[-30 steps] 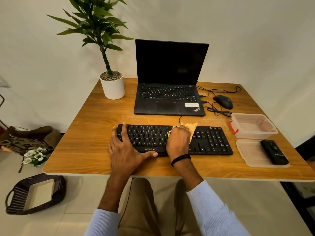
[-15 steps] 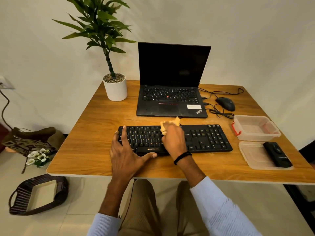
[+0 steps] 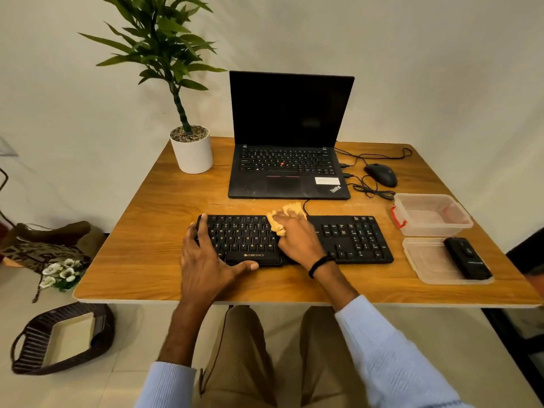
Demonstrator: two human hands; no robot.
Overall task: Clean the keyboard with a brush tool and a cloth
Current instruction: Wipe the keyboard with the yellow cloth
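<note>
Two hands rest on the black keyboard (image 3: 294, 240) near the front edge of the wooden table (image 3: 147, 231): the left hand (image 3: 206, 260) lies flat and unclenched, fingers spread over the keyboard's left end and thumb along its near edge. Right hand (image 3: 297, 240) presses a crumpled tan cloth (image 3: 278, 223) onto the middle keys, fingers curled over it, cloth protruding left and beyond the fingertips. Farther back stands an open laptop (image 3: 288, 160).

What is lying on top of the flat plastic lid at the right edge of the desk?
A black handheld device lies on the clear lid, towards its right side. The rest of the lid is bare. What the device is cannot be told; the lid under it is covered.
</note>
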